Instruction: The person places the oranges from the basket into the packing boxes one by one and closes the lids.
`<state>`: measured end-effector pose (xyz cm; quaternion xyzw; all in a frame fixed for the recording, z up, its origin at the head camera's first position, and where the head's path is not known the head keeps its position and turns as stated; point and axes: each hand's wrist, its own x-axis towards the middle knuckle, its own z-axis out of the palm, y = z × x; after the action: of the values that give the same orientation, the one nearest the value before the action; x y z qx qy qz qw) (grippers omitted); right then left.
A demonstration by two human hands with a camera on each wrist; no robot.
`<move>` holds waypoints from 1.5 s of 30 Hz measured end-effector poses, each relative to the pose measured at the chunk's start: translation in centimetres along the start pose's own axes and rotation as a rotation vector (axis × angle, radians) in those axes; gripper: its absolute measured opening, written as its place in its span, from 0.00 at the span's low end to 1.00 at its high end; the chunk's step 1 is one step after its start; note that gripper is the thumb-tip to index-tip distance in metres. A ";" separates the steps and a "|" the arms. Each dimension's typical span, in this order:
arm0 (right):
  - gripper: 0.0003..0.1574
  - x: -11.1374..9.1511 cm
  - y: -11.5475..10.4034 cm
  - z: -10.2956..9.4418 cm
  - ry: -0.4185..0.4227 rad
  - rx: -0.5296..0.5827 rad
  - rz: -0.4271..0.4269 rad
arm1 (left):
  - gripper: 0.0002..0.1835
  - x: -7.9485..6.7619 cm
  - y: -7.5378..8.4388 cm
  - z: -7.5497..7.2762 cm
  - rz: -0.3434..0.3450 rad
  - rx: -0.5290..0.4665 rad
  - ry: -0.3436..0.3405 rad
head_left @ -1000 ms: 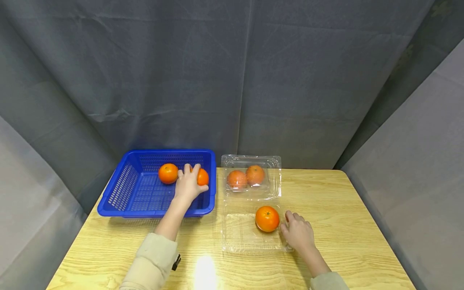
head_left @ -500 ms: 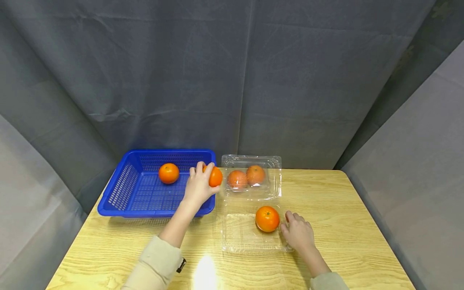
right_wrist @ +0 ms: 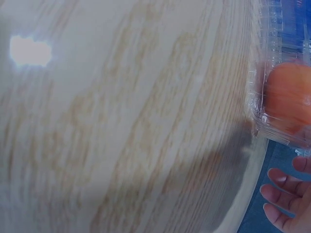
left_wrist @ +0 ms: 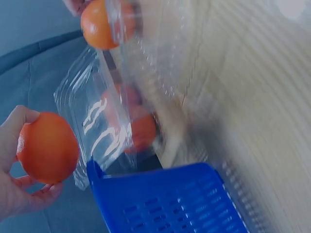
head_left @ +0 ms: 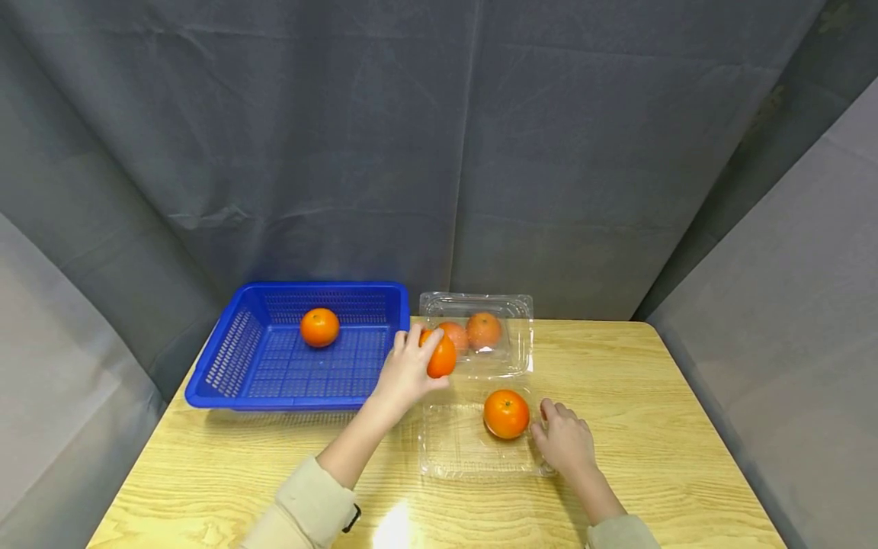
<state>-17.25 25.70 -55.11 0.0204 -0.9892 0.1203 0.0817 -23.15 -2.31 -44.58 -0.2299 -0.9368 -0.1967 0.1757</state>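
In the head view my left hand [head_left: 403, 375] grips an orange [head_left: 444, 358] in the air over the left side of a clear plastic clamshell box [head_left: 449, 446]. The left wrist view has thumb and fingertips around this held orange [left_wrist: 49, 148]. Another orange [head_left: 506, 414] sits in the near half of the box, on its right side. Beside that half's right edge is my right hand [head_left: 565, 441], with relaxed, slightly bent fingers and nothing in them. Two more oranges, one of them an orange [head_left: 484, 331] at the back, show through the raised far half; whether inside or behind it, I cannot tell.
A blue plastic basket [head_left: 274, 402] stands at the left of the wooden table [head_left: 617, 381], with one orange [head_left: 319, 328] inside. Its right rim lies close to the clamshell box. A grey curtain [head_left: 343, 152] hangs behind the table.
My left hand has carried the orange from inside the blue basket, over its right rim, to above the clear box. My right hand and the other oranges have stayed in place.
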 end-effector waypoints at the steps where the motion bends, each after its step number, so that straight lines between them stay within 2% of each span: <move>1: 0.12 0.0 0.0 0.0 0.001 0.001 0.000 | 0.38 -0.1 0.2 0.1 0.010 0.004 -0.009; 9: 0.13 0.0 0.1 0.0 -0.007 0.005 -0.004 | 0.40 -1.0 2.0 1.0 0.064 0.011 -0.094; 12: 0.13 0.0 0.1 0.0 -0.011 0.007 0.001 | 0.40 -1.4 2.5 1.3 0.078 0.015 -0.114; 21: 0.12 0.0 0.1 0.0 -0.005 -0.001 -0.003 | 0.37 -2.7 3.6 2.7 0.173 0.063 -0.148; 32: 0.12 0.0 0.0 0.0 0.006 0.004 -0.004 | 0.39 -4.2 4.5 4.7 0.197 0.064 -0.234; 45: 0.11 0.0 0.1 0.1 0.040 -0.004 -0.024 | 0.36 -5.0 4.8 5.6 0.226 0.020 -0.289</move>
<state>-17.32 25.77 -55.25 0.0298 -0.9872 0.1176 0.1031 -17.91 2.30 -50.18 -0.3580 -0.9223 -0.1314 0.0626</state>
